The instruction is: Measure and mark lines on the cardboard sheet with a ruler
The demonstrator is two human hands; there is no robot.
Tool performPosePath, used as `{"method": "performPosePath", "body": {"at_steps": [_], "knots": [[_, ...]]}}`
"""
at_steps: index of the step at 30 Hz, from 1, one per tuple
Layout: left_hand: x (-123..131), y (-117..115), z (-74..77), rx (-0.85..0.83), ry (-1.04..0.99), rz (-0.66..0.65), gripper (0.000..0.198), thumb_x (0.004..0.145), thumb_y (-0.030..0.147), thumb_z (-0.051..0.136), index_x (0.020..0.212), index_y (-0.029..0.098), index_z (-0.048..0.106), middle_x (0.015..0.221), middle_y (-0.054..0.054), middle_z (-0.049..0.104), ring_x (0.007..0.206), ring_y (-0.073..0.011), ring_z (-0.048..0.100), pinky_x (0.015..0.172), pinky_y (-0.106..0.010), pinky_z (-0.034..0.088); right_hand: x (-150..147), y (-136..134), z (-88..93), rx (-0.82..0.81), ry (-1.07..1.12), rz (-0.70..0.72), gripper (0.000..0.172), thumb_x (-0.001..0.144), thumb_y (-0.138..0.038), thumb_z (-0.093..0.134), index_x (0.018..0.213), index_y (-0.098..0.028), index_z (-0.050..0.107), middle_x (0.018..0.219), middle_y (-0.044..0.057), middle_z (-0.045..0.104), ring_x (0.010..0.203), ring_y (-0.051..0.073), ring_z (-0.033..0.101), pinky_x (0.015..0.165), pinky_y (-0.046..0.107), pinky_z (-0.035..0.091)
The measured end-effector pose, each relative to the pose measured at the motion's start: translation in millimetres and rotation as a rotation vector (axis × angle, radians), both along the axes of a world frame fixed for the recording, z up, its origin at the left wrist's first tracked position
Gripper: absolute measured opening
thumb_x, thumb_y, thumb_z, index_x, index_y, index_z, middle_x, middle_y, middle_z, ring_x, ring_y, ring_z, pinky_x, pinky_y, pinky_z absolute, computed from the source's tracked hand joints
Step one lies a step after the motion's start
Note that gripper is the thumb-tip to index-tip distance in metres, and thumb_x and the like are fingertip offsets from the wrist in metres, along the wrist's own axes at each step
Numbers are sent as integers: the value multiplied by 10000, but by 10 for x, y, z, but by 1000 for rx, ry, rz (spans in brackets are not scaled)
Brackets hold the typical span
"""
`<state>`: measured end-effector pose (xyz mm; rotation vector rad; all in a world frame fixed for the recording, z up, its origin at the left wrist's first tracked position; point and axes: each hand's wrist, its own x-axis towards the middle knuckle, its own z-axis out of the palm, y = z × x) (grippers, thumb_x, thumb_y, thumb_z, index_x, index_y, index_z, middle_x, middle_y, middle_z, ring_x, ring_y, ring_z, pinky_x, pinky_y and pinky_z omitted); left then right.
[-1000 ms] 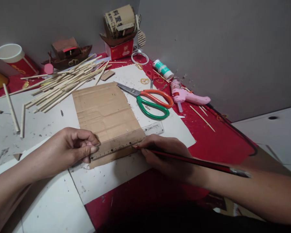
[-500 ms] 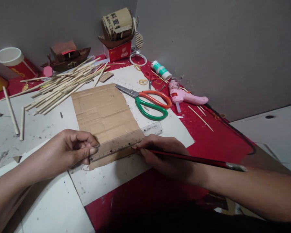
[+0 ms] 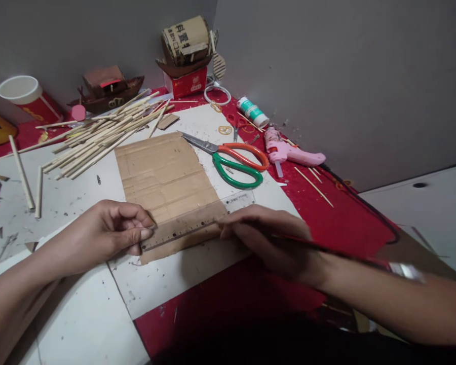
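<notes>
A clear ruler lies slantwise across the lower part of a brown cardboard sheet. My left hand pinches the ruler's left end between thumb and fingers. At the ruler's right part is my right hand, closed round a dark red pencil; the pencil is blurred and its tip is hidden by the fingers. Scissors with orange and green handles touch the cardboard's upper right corner with their blade tips.
Wooden sticks are piled at the back left, near a red cup and a brown model boat. Another boat model stands on a red box. A pink glue gun and a glue bottle lie at the right.
My right hand has shifted slightly right, and the pencil's rear end has swung right and down. My left hand still holds the ruler. The view has moved slightly.
</notes>
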<state>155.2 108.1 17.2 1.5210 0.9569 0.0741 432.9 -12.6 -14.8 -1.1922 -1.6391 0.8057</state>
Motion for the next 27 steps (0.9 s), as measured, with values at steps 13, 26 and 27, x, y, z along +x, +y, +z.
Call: {"method": "performPosePath", "body": {"at_steps": [13,26,27], "knots": [[91,-221,245,17,-189,171,274,826,411,754,893,145,750,590,7,625,509,-90,545,508,-189,448,147,381,202,395,-853,273,344,960,-256,561,1265,-102,597,936,141,714,845,256,667,770,411,529],[6,446,39,138,-283,860,495,642,228,884,1053,126,627,786,-53,722,601,-125,669,596,-236,550,143,612,127,-256,-90,-72,392,920,-459,541,1104,-123,624,711,52,660,577,164,592,477,271,488],[50,455,41,121,-279,832,484,625,221,889,1028,121,640,748,-45,717,563,-122,650,570,-235,540,117,610,147,-317,-31,-62,400,912,-456,550,1119,-121,617,722,55,663,592,167,604,470,268,499]]}}
